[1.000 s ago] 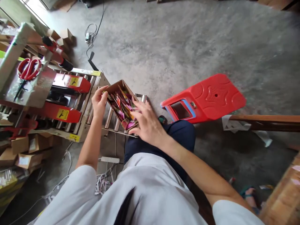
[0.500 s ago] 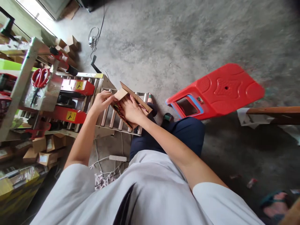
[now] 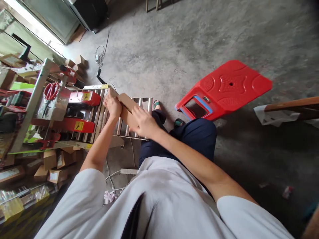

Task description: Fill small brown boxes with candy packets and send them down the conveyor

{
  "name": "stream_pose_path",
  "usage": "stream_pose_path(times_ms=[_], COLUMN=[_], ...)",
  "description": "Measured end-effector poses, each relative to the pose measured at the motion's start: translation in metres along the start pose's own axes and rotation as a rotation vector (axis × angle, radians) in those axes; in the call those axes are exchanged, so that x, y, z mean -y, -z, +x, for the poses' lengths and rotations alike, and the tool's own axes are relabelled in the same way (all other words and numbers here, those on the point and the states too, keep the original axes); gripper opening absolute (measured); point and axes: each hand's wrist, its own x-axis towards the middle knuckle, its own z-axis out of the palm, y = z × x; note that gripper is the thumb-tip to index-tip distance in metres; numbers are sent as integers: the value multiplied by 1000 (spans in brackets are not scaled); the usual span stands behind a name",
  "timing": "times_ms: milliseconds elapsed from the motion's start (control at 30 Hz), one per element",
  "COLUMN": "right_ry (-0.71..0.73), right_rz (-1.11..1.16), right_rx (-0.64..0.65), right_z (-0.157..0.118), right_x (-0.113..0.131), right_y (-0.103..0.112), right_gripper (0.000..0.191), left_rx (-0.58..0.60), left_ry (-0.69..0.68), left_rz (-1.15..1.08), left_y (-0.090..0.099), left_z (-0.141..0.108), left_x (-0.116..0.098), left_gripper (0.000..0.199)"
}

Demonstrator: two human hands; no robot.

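A small brown cardboard box (image 3: 127, 102) sits on the metal rollers in front of me, its long flaps folded inward with a narrow dark gap between them. My left hand (image 3: 113, 105) is closed around the box's left end, its fingers bent over the edge. Across the right end lies my right hand (image 3: 145, 122), with fingers on the top flap and the thumb along the near side. The flaps and my hands hide what is inside.
The roller conveyor (image 3: 119, 126) leads left into a taping machine with red side guides (image 3: 83, 126). Red scissors (image 3: 51, 91) hang on its frame. To the right stands a red plastic stool (image 3: 231, 84). Several cartons (image 3: 50, 159) are piled at lower left; a power strip (image 3: 129, 171) lies below.
My right hand has come out of the box onto its top. The flaps, raised before, are now folded down over the contents. My left hand has shifted to grip the box's left end.
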Motion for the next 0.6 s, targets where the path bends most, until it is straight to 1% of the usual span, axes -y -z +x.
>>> stream_pose_path(times_ms=[33,67,100,133,167,200,233,267,300,333,367,400,433,500,567,600], right_ry=[14,17,9,4,24,63,101,113,84,13,-84,-183,-252,-302,-335,-372], right_rz=[-24,-36,-30,3,70,168,288,422,555,670,753,802,821,796,737,704], right_rx=[58,88,96,99,112,135,158,165,148,110,57,4,-34,-67,-104,-131], right_z=[-7,-12,-16,-17,-18,-18,-17,-17,-18,-20,-23,-27,-32,-45,-63,-74], right_x=[3,5,4,0,-6,-15,-25,-36,-46,-55,-63,-70,-76,-90,-106,-114], right_y=[-9,-17,-22,-23,-21,-17,-11,-4,2,8,13,17,20,26,32,35], right_gripper=[87,94,98,97,94,87,77,65,55,48,45,45,46,47,44,43], left_rx=[-39,-76,-86,-46,50,178,309,415,478,496,489,473,453,404,333,309], left_ry=[35,42,6,-80,-208,-357,-500,-611,-675,-690,-667,-621,-556,-392,-224,-169], left_rz=[-53,-101,-139,-163,-168,-152,-118,-67,-6,56,111,155,192,248,258,236], left_y=[0,1,3,5,8,12,15,18,20,20,20,20,21,29,46,54], left_z=[-3,-9,-19,-33,-49,-66,-82,-96,-107,-114,-115,-112,-105,-81,-53,-42], left_x=[0,-1,-5,-10,-16,-22,-28,-34,-38,-40,-39,-35,-28,-7,15,23], left_gripper=[58,58,57,57,57,61,67,77,87,94,96,96,93,91,91,90])
